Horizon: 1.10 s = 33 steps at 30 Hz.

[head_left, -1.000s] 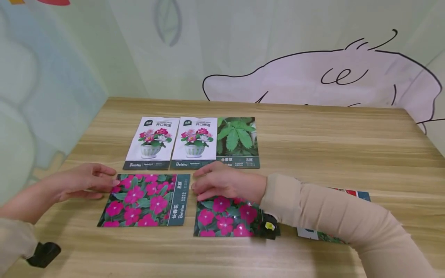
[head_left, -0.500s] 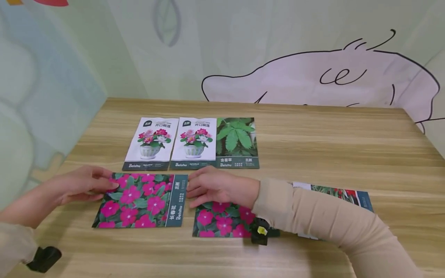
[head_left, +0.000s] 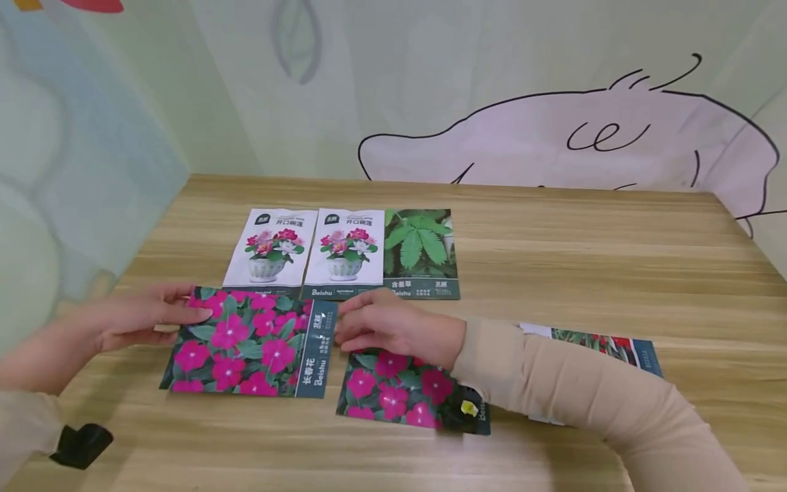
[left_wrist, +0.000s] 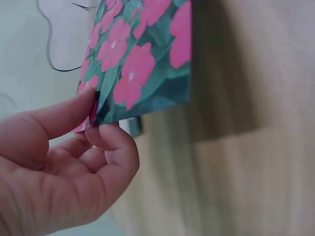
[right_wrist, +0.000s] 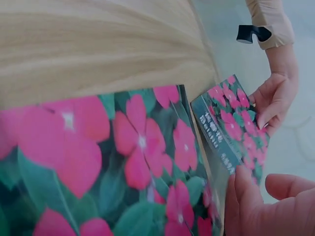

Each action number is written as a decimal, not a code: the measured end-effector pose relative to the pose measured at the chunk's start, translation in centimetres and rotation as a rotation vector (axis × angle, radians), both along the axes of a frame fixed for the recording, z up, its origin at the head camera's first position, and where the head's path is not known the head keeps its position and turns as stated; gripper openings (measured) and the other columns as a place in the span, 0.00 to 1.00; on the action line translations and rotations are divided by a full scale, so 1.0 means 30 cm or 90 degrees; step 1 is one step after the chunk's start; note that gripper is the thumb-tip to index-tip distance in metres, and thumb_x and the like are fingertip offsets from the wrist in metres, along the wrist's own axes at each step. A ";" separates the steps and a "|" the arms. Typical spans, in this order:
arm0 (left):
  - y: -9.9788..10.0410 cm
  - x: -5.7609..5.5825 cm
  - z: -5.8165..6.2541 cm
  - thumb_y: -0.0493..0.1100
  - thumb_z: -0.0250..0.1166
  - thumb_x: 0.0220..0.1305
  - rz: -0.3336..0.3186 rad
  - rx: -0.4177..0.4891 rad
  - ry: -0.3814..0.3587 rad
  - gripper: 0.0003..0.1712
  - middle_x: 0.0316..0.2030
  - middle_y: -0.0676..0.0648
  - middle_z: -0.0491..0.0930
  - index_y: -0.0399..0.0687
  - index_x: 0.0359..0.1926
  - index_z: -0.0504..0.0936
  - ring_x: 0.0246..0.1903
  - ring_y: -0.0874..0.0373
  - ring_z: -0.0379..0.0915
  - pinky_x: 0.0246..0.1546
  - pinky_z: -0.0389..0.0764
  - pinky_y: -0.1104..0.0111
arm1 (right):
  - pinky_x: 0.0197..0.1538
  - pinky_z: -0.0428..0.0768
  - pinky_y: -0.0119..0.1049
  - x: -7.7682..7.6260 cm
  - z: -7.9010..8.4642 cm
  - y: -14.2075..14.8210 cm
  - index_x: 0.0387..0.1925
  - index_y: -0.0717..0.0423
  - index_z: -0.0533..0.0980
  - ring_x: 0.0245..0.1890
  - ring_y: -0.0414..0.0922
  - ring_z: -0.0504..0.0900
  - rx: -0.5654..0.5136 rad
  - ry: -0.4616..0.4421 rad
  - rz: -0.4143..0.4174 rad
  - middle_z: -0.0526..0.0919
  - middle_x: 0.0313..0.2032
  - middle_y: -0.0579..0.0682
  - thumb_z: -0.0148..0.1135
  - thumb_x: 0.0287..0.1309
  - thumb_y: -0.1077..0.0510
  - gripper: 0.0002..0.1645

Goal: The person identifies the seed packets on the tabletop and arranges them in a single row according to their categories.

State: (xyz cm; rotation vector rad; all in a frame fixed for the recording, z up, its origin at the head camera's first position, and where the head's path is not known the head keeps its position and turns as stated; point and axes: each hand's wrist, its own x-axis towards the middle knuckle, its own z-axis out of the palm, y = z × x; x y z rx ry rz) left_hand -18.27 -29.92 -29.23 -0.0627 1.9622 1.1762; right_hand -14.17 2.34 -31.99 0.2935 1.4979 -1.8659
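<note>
In the head view my left hand (head_left: 138, 318) pinches the left edge of a seed packet (head_left: 246, 342) with magenta flowers, thumb on top. The packet is raised off the wood, as the shadow in the left wrist view shows, and a second dark corner peeks out at its lower left. My right hand (head_left: 393, 324) has its fingertips right at that packet's dark label end, thumb apart from the fingers in the right wrist view. Below the right hand lies another magenta-flower seed packet (head_left: 393, 396), partly covered by the hand and wrist.
Two white seed packets (head_left: 267, 246) with potted flowers and a green-leaf seed packet (head_left: 419, 246) form a row behind. A further packet (head_left: 645, 355) lies right, mostly hidden by my right sleeve. A printed curtain-like backdrop (head_left: 430, 89) stands behind the table (head_left: 584, 253).
The left magenta packet has risen and moved a little back, now overlapping the first white packet's lower edge. The other magenta packet has turned slightly, its right end nearer me.
</note>
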 end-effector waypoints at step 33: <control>0.246 -0.104 0.101 0.40 0.56 0.67 0.117 0.177 0.073 0.07 0.35 0.53 0.80 0.47 0.45 0.72 0.34 0.62 0.78 0.37 0.81 0.69 | 0.51 0.78 0.40 -0.078 0.100 0.118 0.55 0.65 0.70 0.39 0.46 0.82 -0.049 0.086 -0.037 0.78 0.47 0.60 0.57 0.57 0.70 0.22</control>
